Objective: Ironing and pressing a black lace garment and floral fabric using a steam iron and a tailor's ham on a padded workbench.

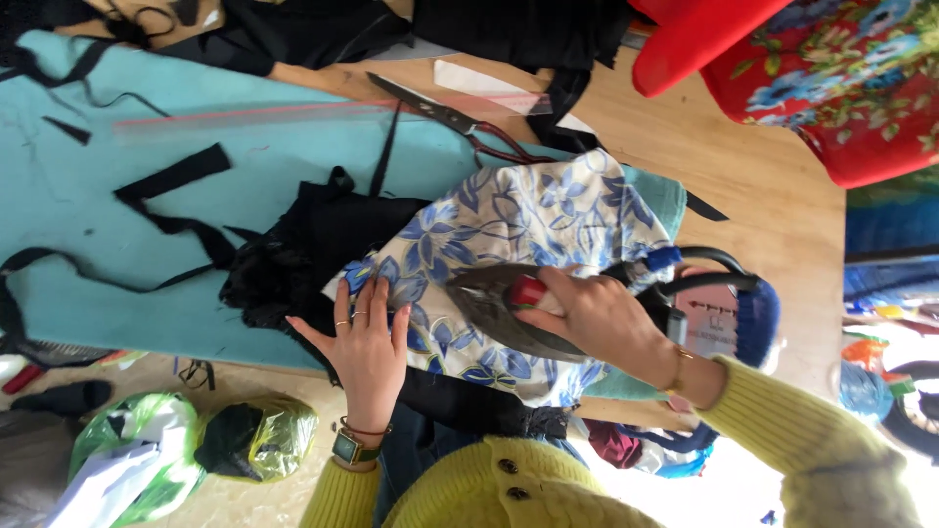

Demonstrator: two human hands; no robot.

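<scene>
A white cloth with a blue flower print point(533, 210) lies over black fabric point(293, 254) on a teal padded table cover point(117, 235). My right hand point(597, 318) grips a dark clothes iron point(499, 308) that rests on the printed cloth. My left hand point(360, 347) lies flat, fingers spread, on the edge of the printed cloth and the black fabric beside the iron. I wear a yellow knitted sleeve, rings, a wristwatch and bracelets.
Large scissors point(460, 122) and a clear ruler point(323, 112) lie on the table beyond the cloth. Black fabric strips point(171, 171) are scattered over the teal cover. Red floral cloth point(831, 78) sits at the upper right. Plastic bags point(176, 450) lie on the floor.
</scene>
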